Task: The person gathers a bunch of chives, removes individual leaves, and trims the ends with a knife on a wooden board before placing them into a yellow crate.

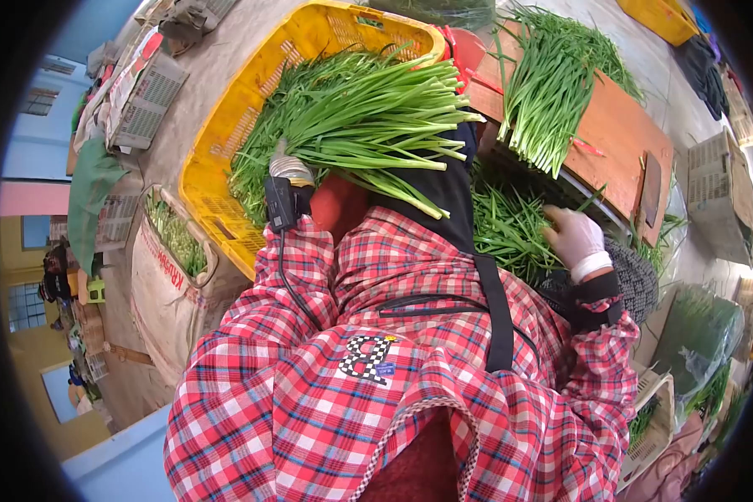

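My left hand (291, 167), in a pale glove with a small black device strapped at the wrist, is closed round a large bunch of garlic chives (385, 117). The pale cut ends of the bunch point right, across my lap. Beneath it is a yellow plastic crate (205, 180) with more greens in it. On my right, my gloved right hand (573, 237) is over loose chive leaves (510, 226). Its fingers are curled in toward the leaves; whatever they may hold is hidden.
A brown board (632, 125) bears a pile of chives (552, 92) and a flat dark blade-like piece (650, 188). At left stands an open woven sack (163, 293) with greens inside. A bagged bundle (699, 326) and a pale crate (648, 435) are at lower right.
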The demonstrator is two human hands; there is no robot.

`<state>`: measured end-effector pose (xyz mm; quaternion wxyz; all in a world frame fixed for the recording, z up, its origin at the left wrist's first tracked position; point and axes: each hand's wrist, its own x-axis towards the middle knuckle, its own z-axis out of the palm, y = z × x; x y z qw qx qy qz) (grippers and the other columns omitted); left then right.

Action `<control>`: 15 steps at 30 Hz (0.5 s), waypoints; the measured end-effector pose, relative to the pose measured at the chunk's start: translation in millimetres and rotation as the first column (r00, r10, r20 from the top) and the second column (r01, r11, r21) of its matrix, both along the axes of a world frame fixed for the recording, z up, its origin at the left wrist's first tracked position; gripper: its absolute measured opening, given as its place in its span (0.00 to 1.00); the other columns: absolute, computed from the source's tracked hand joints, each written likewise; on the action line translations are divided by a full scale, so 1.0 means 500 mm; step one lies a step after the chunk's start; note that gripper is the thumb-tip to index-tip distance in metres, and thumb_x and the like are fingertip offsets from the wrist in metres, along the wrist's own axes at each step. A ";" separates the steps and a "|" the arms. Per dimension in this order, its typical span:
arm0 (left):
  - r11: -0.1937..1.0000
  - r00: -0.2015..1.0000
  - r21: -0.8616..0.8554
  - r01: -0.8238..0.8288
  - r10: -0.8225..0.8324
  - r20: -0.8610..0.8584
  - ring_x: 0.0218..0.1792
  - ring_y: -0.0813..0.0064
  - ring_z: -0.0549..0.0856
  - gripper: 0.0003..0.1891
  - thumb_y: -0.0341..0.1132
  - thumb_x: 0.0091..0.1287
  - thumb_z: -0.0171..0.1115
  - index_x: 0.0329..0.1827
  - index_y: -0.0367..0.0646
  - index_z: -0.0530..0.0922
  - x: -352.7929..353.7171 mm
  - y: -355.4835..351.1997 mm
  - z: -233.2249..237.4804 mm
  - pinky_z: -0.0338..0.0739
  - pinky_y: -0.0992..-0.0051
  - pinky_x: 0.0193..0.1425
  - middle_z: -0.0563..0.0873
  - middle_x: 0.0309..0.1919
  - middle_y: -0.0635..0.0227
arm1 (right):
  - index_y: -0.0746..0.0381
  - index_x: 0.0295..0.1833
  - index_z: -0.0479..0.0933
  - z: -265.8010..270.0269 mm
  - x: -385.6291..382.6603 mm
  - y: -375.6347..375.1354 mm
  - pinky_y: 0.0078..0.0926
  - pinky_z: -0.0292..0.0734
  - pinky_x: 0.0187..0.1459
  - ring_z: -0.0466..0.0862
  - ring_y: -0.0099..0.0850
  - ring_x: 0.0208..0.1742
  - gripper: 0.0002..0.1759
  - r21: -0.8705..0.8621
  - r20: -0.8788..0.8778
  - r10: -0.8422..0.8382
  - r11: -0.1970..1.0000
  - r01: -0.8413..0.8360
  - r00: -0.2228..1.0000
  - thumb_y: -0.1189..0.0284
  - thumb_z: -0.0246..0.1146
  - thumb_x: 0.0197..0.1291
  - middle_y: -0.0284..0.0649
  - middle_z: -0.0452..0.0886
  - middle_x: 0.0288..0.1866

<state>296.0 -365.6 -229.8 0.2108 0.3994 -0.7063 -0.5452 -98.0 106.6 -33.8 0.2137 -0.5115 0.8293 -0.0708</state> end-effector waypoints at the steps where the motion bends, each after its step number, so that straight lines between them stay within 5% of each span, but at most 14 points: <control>1: 0.955 0.978 0.287 -0.082 0.133 -0.164 0.59 0.58 0.76 0.24 0.48 0.74 0.38 0.63 0.43 0.72 -0.014 0.016 0.022 0.64 0.55 0.68 0.78 0.59 0.58 | 0.58 0.50 0.80 0.032 0.041 -0.038 0.37 0.77 0.39 0.84 0.44 0.38 0.22 -0.257 0.098 -0.002 0.966 0.027 0.995 0.57 0.66 0.52 0.47 0.83 0.33; 2: 0.777 0.867 0.616 -0.133 0.392 -0.308 0.59 0.57 0.76 0.25 0.48 0.74 0.38 0.63 0.43 0.72 -0.037 0.042 0.052 0.64 0.54 0.68 0.78 0.59 0.58 | 0.58 0.49 0.80 0.070 0.084 -0.073 0.37 0.77 0.38 0.83 0.43 0.37 0.23 -0.313 0.124 0.098 0.948 -0.054 0.987 0.55 0.66 0.51 0.46 0.83 0.31; 3: 0.672 0.790 0.729 -0.130 0.514 -0.333 0.59 0.56 0.76 0.25 0.49 0.74 0.38 0.63 0.43 0.72 -0.048 0.056 0.066 0.65 0.53 0.68 0.78 0.59 0.58 | 0.57 0.48 0.80 0.099 0.123 -0.106 0.38 0.77 0.36 0.83 0.43 0.35 0.23 -0.374 0.142 0.198 0.918 -0.133 0.970 0.54 0.66 0.51 0.45 0.82 0.29; 7: 0.513 0.658 0.853 -0.091 0.674 -0.335 0.59 0.52 0.75 0.26 0.51 0.73 0.40 0.63 0.43 0.72 -0.090 0.091 0.116 0.65 0.49 0.67 0.78 0.60 0.57 | 0.55 0.42 0.82 0.042 0.197 -0.203 0.38 0.76 0.33 0.83 0.41 0.30 0.15 -0.345 -0.010 0.357 0.875 -0.339 0.934 0.57 0.61 0.56 0.43 0.80 0.25; 8: 0.604 0.721 0.778 -0.174 0.616 -0.317 0.58 0.51 0.76 0.26 0.52 0.72 0.41 0.63 0.43 0.72 -0.087 0.097 0.121 0.67 0.47 0.65 0.77 0.60 0.57 | 0.55 0.38 0.83 0.038 0.198 -0.200 0.39 0.76 0.33 0.82 0.43 0.30 0.13 -0.376 -0.009 0.354 0.865 -0.331 0.935 0.59 0.60 0.58 0.43 0.80 0.25; 9: 0.455 0.577 0.826 -0.332 0.791 -0.204 0.56 0.50 0.77 0.26 0.52 0.72 0.43 0.62 0.42 0.73 -0.148 0.183 0.253 0.70 0.47 0.62 0.78 0.58 0.56 | 0.56 0.36 0.83 0.041 0.193 -0.192 0.40 0.75 0.34 0.82 0.44 0.31 0.13 -0.412 0.066 0.354 0.861 -0.297 0.933 0.60 0.59 0.58 0.44 0.80 0.25; 13: 0.519 0.543 0.794 -0.315 0.785 -0.298 0.54 0.49 0.78 0.25 0.52 0.72 0.44 0.60 0.42 0.74 -0.158 0.204 0.281 0.73 0.49 0.58 0.80 0.56 0.56 | 0.58 0.28 0.81 0.064 0.153 -0.142 0.42 0.74 0.34 0.81 0.44 0.30 0.13 -0.450 0.090 0.317 0.859 -0.245 0.944 0.62 0.60 0.57 0.43 0.80 0.24; 15: 0.563 0.537 0.774 -0.289 0.765 -0.356 0.53 0.49 0.79 0.25 0.52 0.72 0.44 0.59 0.41 0.74 -0.145 0.177 0.253 0.74 0.49 0.58 0.80 0.56 0.56 | 0.58 0.32 0.82 0.053 0.125 -0.103 0.41 0.75 0.35 0.81 0.44 0.32 0.11 -0.319 0.088 0.258 0.922 -0.218 0.962 0.63 0.60 0.57 0.44 0.81 0.26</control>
